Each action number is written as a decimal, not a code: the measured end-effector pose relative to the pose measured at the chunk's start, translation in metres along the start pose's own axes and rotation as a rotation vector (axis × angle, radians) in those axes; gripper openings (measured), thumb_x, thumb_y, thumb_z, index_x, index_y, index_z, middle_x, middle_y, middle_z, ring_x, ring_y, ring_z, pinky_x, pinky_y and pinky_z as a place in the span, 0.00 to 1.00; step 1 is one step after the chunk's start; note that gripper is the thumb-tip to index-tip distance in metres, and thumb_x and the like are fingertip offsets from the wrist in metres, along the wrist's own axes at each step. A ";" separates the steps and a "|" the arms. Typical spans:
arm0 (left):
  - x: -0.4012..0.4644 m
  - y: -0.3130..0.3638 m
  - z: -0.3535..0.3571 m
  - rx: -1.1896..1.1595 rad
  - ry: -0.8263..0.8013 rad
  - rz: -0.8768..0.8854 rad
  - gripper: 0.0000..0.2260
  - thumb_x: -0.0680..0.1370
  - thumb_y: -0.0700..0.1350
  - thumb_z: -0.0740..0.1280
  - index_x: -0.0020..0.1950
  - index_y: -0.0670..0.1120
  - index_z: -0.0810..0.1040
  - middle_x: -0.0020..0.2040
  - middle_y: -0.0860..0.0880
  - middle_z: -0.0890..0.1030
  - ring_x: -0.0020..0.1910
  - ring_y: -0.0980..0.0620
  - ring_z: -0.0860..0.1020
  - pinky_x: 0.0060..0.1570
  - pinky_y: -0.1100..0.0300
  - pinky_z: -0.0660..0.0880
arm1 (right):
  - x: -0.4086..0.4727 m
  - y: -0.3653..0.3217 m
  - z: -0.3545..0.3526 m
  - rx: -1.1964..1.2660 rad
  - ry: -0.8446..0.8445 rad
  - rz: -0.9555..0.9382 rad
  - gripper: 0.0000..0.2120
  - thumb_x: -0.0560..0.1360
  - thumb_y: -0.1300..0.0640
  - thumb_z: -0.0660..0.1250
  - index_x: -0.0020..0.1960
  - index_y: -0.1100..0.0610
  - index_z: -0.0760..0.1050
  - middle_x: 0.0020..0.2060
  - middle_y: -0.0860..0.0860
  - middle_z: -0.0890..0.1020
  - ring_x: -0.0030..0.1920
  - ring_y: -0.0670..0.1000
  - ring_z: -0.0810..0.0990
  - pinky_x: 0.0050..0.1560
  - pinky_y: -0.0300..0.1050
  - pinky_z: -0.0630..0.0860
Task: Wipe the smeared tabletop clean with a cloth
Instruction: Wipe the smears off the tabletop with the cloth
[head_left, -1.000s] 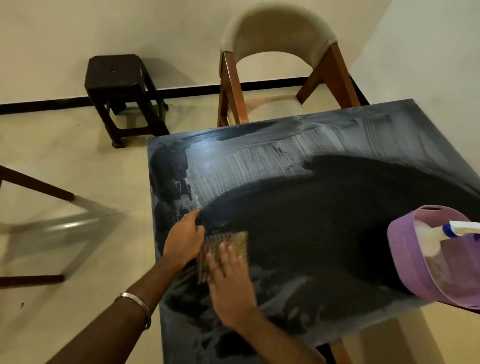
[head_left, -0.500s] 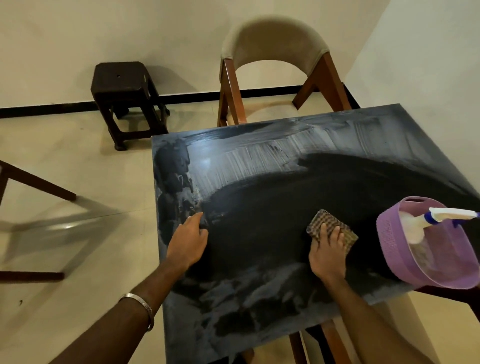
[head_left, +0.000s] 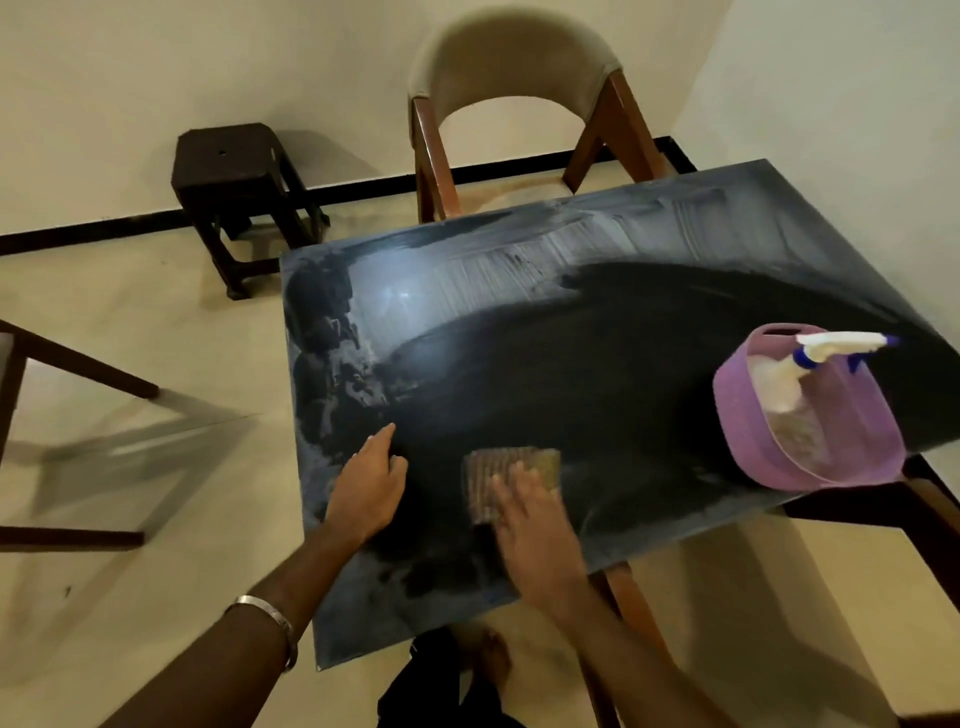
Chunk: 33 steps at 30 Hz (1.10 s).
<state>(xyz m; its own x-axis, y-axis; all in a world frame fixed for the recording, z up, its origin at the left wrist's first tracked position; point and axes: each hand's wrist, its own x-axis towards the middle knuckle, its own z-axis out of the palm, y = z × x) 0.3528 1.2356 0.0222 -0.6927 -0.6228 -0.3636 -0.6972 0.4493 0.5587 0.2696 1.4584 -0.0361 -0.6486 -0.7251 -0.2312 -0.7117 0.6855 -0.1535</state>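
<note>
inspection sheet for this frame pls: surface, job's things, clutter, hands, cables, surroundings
Surface: dark tabletop, whitish smears along far and left edges, middle wiped dark.
Job's things: checked cloth flat near the front edge.
Clutter: purple basket holding a spray bottle at the right edge.
Hands: right hand presses the cloth, fingers straight; left hand rests flat on the tabletop.
Cables: nothing seen.
Surroundings: chair, dark stool.

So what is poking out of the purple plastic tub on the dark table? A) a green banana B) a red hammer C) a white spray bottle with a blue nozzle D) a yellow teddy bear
C: a white spray bottle with a blue nozzle leans out over the rim of the purple plastic tub, which stands at the right edge of the dark tabletop.
</note>
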 end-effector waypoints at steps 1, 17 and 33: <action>-0.005 0.000 0.003 -0.013 -0.001 -0.014 0.24 0.81 0.45 0.56 0.78 0.46 0.59 0.74 0.43 0.68 0.69 0.43 0.71 0.69 0.49 0.67 | 0.002 0.033 -0.007 -0.014 0.015 0.107 0.29 0.83 0.50 0.50 0.81 0.52 0.47 0.80 0.56 0.47 0.80 0.57 0.45 0.78 0.55 0.37; -0.042 -0.023 0.018 -0.067 0.041 -0.058 0.23 0.82 0.45 0.55 0.78 0.44 0.60 0.73 0.43 0.70 0.67 0.46 0.73 0.64 0.57 0.68 | -0.077 -0.116 0.041 0.138 -0.199 -0.246 0.33 0.81 0.48 0.53 0.80 0.45 0.40 0.76 0.48 0.32 0.79 0.55 0.35 0.69 0.56 0.25; -0.044 -0.028 0.015 -0.068 -0.003 0.021 0.23 0.83 0.46 0.54 0.78 0.44 0.60 0.71 0.42 0.72 0.61 0.44 0.77 0.65 0.49 0.72 | -0.052 0.053 -0.010 0.088 0.002 0.693 0.33 0.83 0.47 0.52 0.81 0.53 0.39 0.79 0.62 0.42 0.79 0.63 0.43 0.78 0.59 0.45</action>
<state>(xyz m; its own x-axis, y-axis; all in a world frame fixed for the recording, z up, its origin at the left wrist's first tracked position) 0.3999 1.2598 0.0114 -0.7078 -0.6118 -0.3533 -0.6683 0.4177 0.6156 0.2629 1.5323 -0.0226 -0.9457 -0.1188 -0.3026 -0.1093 0.9928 -0.0482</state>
